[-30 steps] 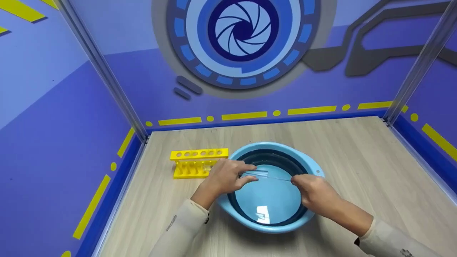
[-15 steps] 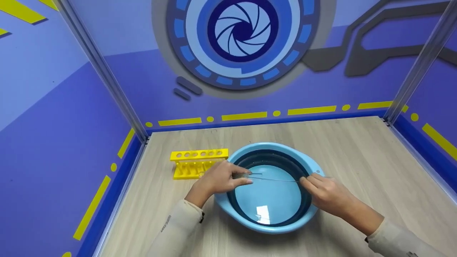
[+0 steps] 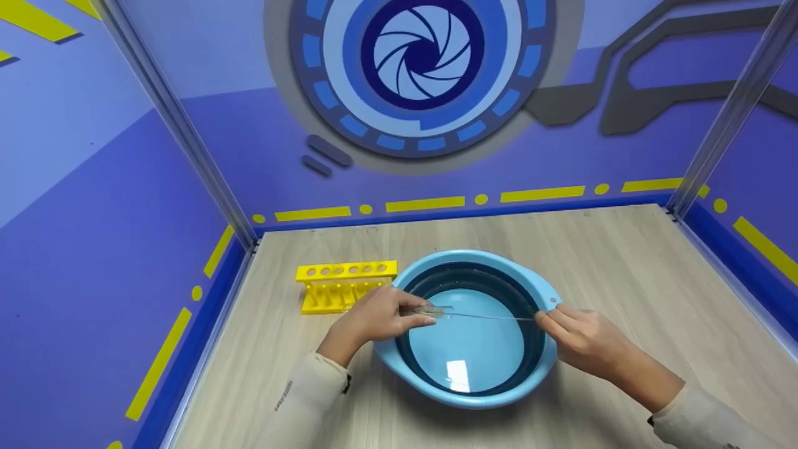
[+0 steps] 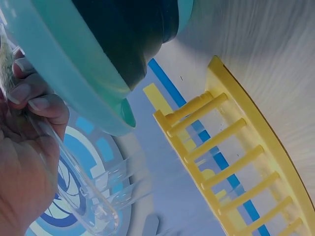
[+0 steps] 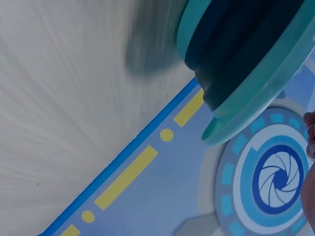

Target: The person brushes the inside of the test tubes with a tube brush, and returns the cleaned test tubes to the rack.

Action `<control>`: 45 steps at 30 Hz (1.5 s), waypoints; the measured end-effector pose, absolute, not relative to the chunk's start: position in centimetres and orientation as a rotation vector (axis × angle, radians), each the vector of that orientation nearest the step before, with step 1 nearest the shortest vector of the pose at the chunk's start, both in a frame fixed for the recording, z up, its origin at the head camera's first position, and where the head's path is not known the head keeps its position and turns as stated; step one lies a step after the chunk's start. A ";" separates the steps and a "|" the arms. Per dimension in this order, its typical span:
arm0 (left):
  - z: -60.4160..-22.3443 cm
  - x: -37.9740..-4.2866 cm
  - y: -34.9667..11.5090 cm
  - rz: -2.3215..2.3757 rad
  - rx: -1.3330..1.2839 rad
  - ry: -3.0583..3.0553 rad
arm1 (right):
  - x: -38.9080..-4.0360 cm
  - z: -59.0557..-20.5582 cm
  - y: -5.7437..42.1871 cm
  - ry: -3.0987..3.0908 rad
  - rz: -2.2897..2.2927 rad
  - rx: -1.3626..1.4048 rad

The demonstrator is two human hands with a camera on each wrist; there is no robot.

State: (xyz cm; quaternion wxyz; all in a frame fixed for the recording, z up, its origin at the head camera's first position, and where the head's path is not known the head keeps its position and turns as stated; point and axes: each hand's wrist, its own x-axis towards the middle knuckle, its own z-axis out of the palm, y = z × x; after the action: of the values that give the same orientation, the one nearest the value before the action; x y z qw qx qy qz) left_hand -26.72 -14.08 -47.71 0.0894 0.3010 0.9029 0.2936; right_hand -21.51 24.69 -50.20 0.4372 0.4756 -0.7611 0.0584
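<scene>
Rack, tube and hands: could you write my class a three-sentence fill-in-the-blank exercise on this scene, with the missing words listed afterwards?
The test-tube rack is coloured ____.
It has ____ round holes along its top.
The left hand holds the clear tube, while the ____ hand pinches the thin wire.

Missing words: yellow; six; right.

tube: glossy, perhaps glass | basin: smooth plastic | rack: plastic
</scene>
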 end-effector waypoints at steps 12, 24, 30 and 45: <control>-47.8 -26.8 -14.4 0.848 1.047 2.811 | -21.2 -49.9 26.1 -2.058 0.253 1.108; -47.8 -26.8 -14.9 0.758 1.147 2.957 | -20.0 -49.5 27.1 -2.322 0.655 1.033; -47.7 -27.1 -15.0 0.690 1.215 3.106 | -20.3 -48.7 28.1 -2.595 1.102 0.935; -48.0 -27.2 -15.4 0.512 1.204 3.354 | -21.4 -48.6 30.1 -2.704 1.779 0.889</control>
State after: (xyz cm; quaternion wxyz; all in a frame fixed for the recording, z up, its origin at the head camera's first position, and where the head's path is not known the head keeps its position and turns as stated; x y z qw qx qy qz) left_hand -27.25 -15.41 -47.97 -0.2272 0.3256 0.9073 0.1386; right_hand -21.45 30.13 -48.62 -0.1075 0.2632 -0.8009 0.5270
